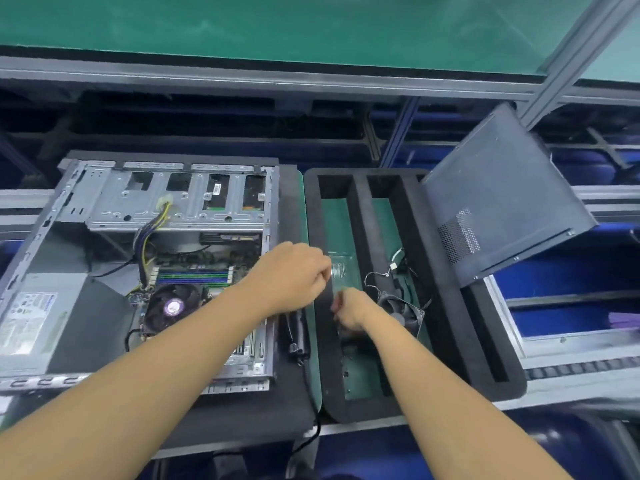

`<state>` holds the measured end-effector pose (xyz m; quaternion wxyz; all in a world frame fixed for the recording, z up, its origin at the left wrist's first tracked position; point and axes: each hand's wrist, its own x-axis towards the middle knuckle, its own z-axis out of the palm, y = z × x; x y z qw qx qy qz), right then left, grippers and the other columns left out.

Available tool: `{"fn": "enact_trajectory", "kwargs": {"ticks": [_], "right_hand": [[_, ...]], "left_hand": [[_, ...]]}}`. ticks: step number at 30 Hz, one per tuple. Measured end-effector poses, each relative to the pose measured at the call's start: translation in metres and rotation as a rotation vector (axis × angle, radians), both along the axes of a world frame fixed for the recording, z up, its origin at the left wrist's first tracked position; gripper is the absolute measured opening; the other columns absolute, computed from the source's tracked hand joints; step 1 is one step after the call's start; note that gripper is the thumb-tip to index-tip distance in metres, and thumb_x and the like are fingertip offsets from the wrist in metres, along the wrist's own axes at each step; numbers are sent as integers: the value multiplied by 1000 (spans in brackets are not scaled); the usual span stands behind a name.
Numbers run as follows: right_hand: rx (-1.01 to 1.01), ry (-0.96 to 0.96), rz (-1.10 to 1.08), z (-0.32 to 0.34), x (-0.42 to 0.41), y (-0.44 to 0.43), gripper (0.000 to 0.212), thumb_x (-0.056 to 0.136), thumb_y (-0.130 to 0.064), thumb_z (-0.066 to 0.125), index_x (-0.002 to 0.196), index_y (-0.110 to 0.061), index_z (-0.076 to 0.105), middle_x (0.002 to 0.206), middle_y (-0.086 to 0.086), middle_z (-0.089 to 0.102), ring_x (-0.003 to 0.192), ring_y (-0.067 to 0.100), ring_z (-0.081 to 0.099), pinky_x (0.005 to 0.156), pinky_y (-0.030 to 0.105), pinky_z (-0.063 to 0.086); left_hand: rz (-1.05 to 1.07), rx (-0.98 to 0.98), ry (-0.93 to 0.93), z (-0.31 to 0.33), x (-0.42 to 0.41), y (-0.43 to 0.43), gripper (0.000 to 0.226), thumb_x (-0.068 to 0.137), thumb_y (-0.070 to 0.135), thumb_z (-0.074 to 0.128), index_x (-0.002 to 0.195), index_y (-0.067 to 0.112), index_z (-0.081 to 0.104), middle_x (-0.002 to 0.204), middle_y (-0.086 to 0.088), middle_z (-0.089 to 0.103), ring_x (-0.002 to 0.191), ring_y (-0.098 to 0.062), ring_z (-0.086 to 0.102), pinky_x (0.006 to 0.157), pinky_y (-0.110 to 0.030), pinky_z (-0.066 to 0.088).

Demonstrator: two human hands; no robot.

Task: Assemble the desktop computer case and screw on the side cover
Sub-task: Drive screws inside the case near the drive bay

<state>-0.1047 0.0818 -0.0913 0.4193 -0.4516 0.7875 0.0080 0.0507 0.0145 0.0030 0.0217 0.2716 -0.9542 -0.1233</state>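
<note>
Green-matted bench point(300, 209) carries the case point(138, 271) at nine o'clock, tray point(443, 306) at three, cover point(502, 195) at two; left hand point(294, 271) and right hand point(349, 311) curl over the tray, grips too blurred to tell.

The bare left forearm point(156, 358) reaches forward and to the right from the person's near left, sleeveless and almost straight, ending in the left hand point(294, 271), which is turned back-up with its fingers curled under and the thumb closed against the fingertips at its right end. The bare right forearm point(450, 393) comes in from the near right and slants leftward, so that the right hand point(349, 310) sits just beside and nearer than the left one, apart from it, knuckles up and fingers bent inward. Whether either hand pinches anything is too blurred to tell.
</note>
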Motion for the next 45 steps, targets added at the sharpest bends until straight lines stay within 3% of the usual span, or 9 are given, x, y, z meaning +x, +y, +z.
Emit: {"fn": "enact_trajectory", "kwargs": {"ticks": [9,13,16,19,23,26,30,36,45], "right_hand": [[282,94,97,-52,16,61,38,97,-3,60,134,4,58,137,15,61,124,32,61,96,37,51],[81,162,-30,-79,2,85,36,101,-2,47,136,-1,48,128,15,62,120,28,63,91,26,53],[-70,236,-36,-85,-1,90,25,108,-36,30,95,-30,51,88,-8,53,72,-9,60,66,-4,40],[-96,206,-33,-90,-1,96,32,107,-37,34,79,-32,46,74,-8,57,63,-23,55,56,-1,41],[-118,-28,-255,-105,3,89,20,102,-4,46,113,-13,61,107,-1,68,91,-1,70,78,15,55],[-157,35,-208,-99,6,93,26,105,-22,38,116,-14,62,84,-13,54,68,-9,61,61,3,45],[-301,-1,-201,-74,16,82,19,104,-6,43,109,-3,61,103,15,62,103,34,59,72,17,36],[-672,-106,-475,-13,26,61,10,98,-3,55,98,-13,55,95,4,62,84,20,57,73,17,41],[-947,-964,-729,65,45,17,23,80,-11,77,93,-18,59,88,14,74,76,22,68,73,27,55]], "left_hand": [[12,157,-581,-45,-43,20,35,91,8,43,117,23,61,121,-3,61,101,-30,63,84,-39,52],[100,162,-459,-53,-42,14,33,89,6,43,105,25,64,113,2,65,101,-25,62,91,-37,41],[161,155,-317,-52,-43,12,28,90,10,42,99,27,63,108,5,65,100,-22,61,87,-37,37],[191,172,-218,-50,-41,12,27,90,11,41,98,27,62,105,7,64,98,-22,60,87,-37,38],[191,192,-130,-39,-39,12,28,91,9,41,96,26,63,104,7,66,92,-20,60,86,-36,41],[164,218,-54,-29,-38,11,27,92,11,41,95,24,65,104,9,66,93,-19,61,84,-35,46],[178,370,91,-18,-29,7,26,93,12,42,93,23,66,100,13,64,88,-13,61,79,-37,52],[134,464,243,-1,-14,-7,23,93,9,49,96,21,68,93,16,62,86,-5,58,77,-24,45],[76,618,548,20,35,-23,13,82,18,80,90,26,74,86,14,69,83,-6,67,72,-13,50]]}}
